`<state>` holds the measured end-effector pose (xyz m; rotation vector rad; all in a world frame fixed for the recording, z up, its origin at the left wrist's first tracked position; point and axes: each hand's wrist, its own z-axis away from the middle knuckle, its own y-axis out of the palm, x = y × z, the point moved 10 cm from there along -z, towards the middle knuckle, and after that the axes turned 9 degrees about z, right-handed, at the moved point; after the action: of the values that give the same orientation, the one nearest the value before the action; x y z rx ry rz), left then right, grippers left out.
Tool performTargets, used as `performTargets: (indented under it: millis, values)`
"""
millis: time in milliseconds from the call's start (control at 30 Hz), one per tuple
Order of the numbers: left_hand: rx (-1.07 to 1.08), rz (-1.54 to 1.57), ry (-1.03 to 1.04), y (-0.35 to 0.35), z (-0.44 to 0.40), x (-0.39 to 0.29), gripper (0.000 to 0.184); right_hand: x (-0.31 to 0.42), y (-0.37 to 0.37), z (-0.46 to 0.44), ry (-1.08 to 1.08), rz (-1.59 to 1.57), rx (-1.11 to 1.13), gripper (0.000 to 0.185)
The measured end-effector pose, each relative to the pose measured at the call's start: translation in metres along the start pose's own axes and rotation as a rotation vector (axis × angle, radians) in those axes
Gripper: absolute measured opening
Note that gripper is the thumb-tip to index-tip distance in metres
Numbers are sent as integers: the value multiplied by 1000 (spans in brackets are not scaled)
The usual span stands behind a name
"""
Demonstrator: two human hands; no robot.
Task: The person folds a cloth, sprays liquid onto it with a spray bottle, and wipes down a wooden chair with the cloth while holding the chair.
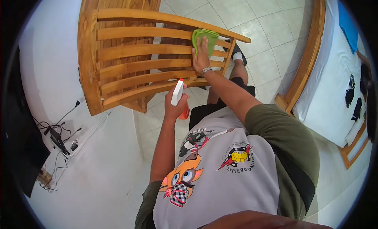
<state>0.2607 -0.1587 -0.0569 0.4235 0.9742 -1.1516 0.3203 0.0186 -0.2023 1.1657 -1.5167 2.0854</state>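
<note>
Above pale floor tiles (pixel 264 28), the right hand (pixel 202 58) lies flat on a green cloth (pixel 213 39) over wooden slats (pixel 130 51), apparently for even pressure, the left hand (pixel 173 110) gripping a spray bottle (pixel 177 94).

1. Beyond my right hand (pixel 201 59), I see pale floor tiles (pixel 271 28).
2. Well to its right stands a wood-framed bed (pixel 327 103) with a white surface.
3. Left of my left hand (pixel 176 107) is a pale wall (pixel 53 51).

A slatted wooden frame (pixel 138 51) bears a green cloth (pixel 212 39) beneath the right fingers (pixel 204 43). Well to the right of those fingers, a bed (pixel 310 53) carries a blue item (pixel 348 26) and small dark things (pixel 349 95) on its white mattress (pixel 325 85). Nearer them, the tiled floor (pixel 264 36) bears a slippered foot (pixel 238 56).
</note>
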Motion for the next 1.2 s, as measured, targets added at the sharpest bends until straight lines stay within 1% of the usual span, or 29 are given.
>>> performTargets:
  millis: [33, 100, 167, 233, 300, 367, 467, 500, 567, 600, 633, 700, 767, 800, 833, 867, 900, 967, 1033, 1067, 1100, 1167, 1200]
  values:
    - [4, -37, 24, 0, -4, -5, 40, -18, 10, -2, 10, -6, -1, 61]
    - [16, -88, -5, 0, -4, -4, 40, -93, 11, 1, 342, -22, -129, 60]
    - [11, -117, 9, -2, 0, 5, 39, -163, 10, 4, 548, -58, -74, 60]
    - [37, -139, -13, -3, 5, 22, 38, -204, 9, 2, 553, -87, -50, 61]
    - [66, -154, -38, -2, 11, 30, 37, -218, 22, 3, 559, -108, -23, 62]
    - [39, -60, -130, 3, 13, 38, 35, -226, 27, 1, 597, -79, -54, 64]
    - [60, -32, -129, 13, 16, 50, 35, -217, 23, 5, 639, -86, -48, 60]
    - [65, 3, -119, 16, 14, 50, 35, -211, 9, 4, 632, -82, -60, 60]
    - [84, -23, -111, 15, 9, 52, 37, -199, 10, 23, 751, -205, 250, 59]
    - [98, -56, -112, 14, 8, 54, 38, -200, 5, 31, 741, -199, 242, 59]
    - [98, -51, -98, 14, 8, 52, 38, -206, 5, 40, 687, -183, 254, 57]
    - [60, -37, -25, 7, 7, 42, 40, -201, -10, 45, 616, -164, 261, 55]
    - [44, -36, 18, -5, 8, 39, 40, -187, -7, 67, 804, -874, 255, 50]
    - [32, -40, 48, -10, 9, 36, 41, -175, -24, 67, 787, -872, 260, 50]
    - [18, -34, 57, -14, 11, 29, 41, -162, -40, 72, 890, -978, 265, 47]
    - [-56, 35, 66, -23, 13, 20, 41, -151, -49, 74, 992, -1082, 278, 43]
    - [-137, 106, 78, -35, 16, 13, 41, -141, -55, 67, 940, -1127, 323, 43]
    - [-224, 116, 97, -58, 20, -3, 40, -108, -82, 53, 870, -1264, 314, 41]
    - [-361, 182, 126, -82, 29, -49, 35, -78, -100, 37, 789, -1241, 382, 39]
    - [-419, 128, 13, -94, 31, -59, 31, -63, -107, 25, 730, -1229, 412, 39]
    - [-444, 143, 30, -100, 31, -74, 31, -59, -110, 15, 705, -1220, 436, 39]
    - [-581, 257, 209, -121, 35, -108, 33, -45, -110, -12, 538, -1219, 503, 37]
    - [-597, 211, 166, -125, 40, -130, 33, -28, -118, -22, 478, -1209, 492, 38]
